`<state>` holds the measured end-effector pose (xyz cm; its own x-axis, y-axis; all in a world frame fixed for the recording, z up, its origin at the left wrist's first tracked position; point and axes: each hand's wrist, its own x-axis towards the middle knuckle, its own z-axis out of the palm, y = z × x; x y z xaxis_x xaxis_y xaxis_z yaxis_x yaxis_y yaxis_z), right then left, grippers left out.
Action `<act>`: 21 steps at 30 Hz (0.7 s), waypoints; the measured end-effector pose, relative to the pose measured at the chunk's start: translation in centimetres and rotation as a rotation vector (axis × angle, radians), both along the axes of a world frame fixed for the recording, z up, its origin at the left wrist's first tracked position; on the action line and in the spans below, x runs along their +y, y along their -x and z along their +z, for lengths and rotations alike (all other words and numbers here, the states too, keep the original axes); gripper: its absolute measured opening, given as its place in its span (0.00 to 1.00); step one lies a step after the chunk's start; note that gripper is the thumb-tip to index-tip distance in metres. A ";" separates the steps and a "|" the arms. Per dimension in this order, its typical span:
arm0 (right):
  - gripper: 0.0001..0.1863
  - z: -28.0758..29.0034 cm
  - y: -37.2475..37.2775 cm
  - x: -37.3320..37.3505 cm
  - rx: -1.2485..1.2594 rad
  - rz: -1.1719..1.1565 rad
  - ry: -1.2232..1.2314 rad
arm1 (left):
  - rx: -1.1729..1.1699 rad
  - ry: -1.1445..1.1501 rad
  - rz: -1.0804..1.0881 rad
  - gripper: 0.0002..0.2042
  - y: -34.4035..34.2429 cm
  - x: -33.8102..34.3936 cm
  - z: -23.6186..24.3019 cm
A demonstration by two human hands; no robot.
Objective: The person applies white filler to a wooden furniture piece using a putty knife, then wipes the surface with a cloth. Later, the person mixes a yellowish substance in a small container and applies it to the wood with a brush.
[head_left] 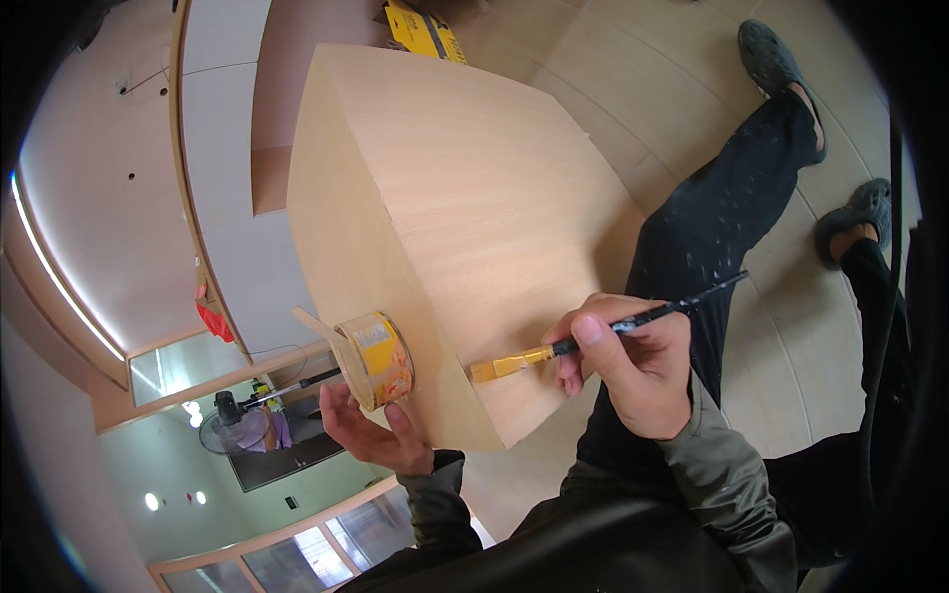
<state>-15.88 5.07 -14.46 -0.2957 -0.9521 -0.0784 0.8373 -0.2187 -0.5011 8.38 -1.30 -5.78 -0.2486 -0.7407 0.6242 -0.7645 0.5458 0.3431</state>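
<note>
My right hand (643, 361) grips a paintbrush (633, 322) with a dark, paint-marked handle between thumb and fingers. The brush's pale bristles touch or hover just over the edge of a light wooden box (465, 188); which of the two I cannot tell. On the box's narrow face sits a yellow tin can (378, 358) with a printed label, and a flat wooden stick (314, 322) pokes out of it. My left hand (381, 435) is cupped beside the can, thumb and fingers apart, close to its side or touching it. What the can holds is hidden.
Dark trousered legs (697, 232) and dark clogs (771, 59) are at the right on the tiled floor (593, 59). A yellow package (423, 30) lies beyond the box. Toward the left are pale cabinet panels (222, 138), a fan (229, 410) and a red object (213, 314).
</note>
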 end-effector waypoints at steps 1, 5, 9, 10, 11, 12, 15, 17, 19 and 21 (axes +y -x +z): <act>0.10 -0.1 -0.1 -0.2 0.005 0.029 -0.003 | -0.004 -0.002 0.000 0.37 -0.1 0.0 0.1; 0.17 0.0 -0.6 -0.6 -0.015 0.034 -0.016 | 0.026 -0.022 -0.021 0.37 -0.1 -0.1 0.1; 0.13 -0.1 -0.8 -0.7 -0.050 0.055 -0.023 | 0.038 -0.059 -0.032 0.39 -0.4 -0.2 0.1; 0.13 0.0 -0.7 -0.7 -0.042 0.067 -0.041 | 0.040 -0.067 -0.030 0.39 -0.3 -0.1 0.1; 0.12 0.0 -0.7 -0.8 -0.048 0.054 -0.033 | 0.043 -0.076 -0.027 0.39 -0.2 -0.1 0.2; 0.12 -0.1 -0.7 -0.7 -0.055 0.041 -0.027 | 0.052 -0.082 -0.026 0.39 -0.2 -0.1 0.2; 0.12 0.1 -0.7 -0.8 -0.054 0.048 -0.009 | 0.069 -0.096 -0.023 0.39 -0.2 0.0 0.2; 0.12 0.2 -0.8 -0.8 -0.047 0.052 -0.016 | 0.068 -0.103 -0.018 0.39 -0.3 0.0 0.2; 0.12 0.1 -0.8 -0.9 -0.042 0.039 -0.035 | 0.062 -0.106 -0.017 0.39 -0.4 0.0 0.2; 0.12 0.3 -0.8 -1.0 -0.056 0.039 -0.018 | 0.060 -0.106 -0.020 0.39 -0.4 0.0 0.2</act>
<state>-15.13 4.10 -14.13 -0.2534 -0.9610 -0.1109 0.8716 -0.1771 -0.4572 8.79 -1.35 -5.55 -0.2283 -0.7986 0.5569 -0.7302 0.5188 0.4446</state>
